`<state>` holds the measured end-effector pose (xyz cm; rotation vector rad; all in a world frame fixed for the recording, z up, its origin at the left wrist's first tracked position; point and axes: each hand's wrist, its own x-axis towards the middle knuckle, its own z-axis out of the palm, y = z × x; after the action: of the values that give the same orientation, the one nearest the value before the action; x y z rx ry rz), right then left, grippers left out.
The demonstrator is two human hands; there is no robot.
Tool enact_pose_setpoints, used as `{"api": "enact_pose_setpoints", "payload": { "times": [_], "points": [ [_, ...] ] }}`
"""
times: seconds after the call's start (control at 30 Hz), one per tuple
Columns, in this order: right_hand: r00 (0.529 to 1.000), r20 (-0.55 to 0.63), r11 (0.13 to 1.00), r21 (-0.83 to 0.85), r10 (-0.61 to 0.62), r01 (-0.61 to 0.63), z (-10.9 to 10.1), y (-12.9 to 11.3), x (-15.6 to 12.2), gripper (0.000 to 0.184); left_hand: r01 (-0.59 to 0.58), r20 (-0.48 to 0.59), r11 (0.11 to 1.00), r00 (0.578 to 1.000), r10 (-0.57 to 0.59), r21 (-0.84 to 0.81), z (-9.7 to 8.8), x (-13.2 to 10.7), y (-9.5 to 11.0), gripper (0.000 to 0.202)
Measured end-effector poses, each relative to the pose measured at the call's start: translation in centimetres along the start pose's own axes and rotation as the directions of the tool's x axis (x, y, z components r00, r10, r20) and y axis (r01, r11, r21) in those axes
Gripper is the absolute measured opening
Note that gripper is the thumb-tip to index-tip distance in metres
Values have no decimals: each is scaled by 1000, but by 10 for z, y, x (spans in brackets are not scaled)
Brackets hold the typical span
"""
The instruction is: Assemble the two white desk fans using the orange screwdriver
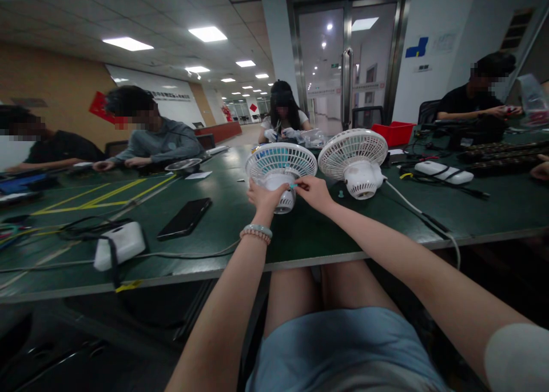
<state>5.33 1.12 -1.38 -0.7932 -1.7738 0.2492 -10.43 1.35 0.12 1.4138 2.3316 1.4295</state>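
A white fan head [281, 158] with a round wire guard lies on the green table, its motor housing toward me. My left hand [266, 198] is closed around the left side of that housing. At the housing's right side, my right hand [315, 193] pinches a small teal piece [293, 186], too small to name exactly. The left thumb is close to this piece. Just right of my right hand is a second white fan [354, 158] with a cable. Another small teal piece [341, 194] rests on the table between the hand and this second fan.
On the left lie a black phone [184, 218] and a white power adapter [120, 246] with black cord. Another white adapter [444, 172] is at right, near cables. A red bin [393, 135] stands behind the fans. Several people sit around the green table [231, 238].
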Motion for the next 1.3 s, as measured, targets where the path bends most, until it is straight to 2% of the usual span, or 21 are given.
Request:
{"api": "enact_pose_setpoints", "payload": {
  "times": [0.53, 1.03, 1.3],
  "points": [
    [997, 18, 997, -12, -72, 72, -3, -3, -1, 19, -18, -7, 1000, 1000, 18, -6, -1, -1, -1, 118],
    [998, 12, 998, -32, -61, 62, 0, -6, 0, 20, -23, -15, 1000, 1000, 23, 19, -1, -2, 2, 111],
    [999, 30, 998, -61, 11, -9, -1, -10, 1, 21, -52, -15, 999, 999, 52, -1, -4, -4, 4, 104]
  ]
}}
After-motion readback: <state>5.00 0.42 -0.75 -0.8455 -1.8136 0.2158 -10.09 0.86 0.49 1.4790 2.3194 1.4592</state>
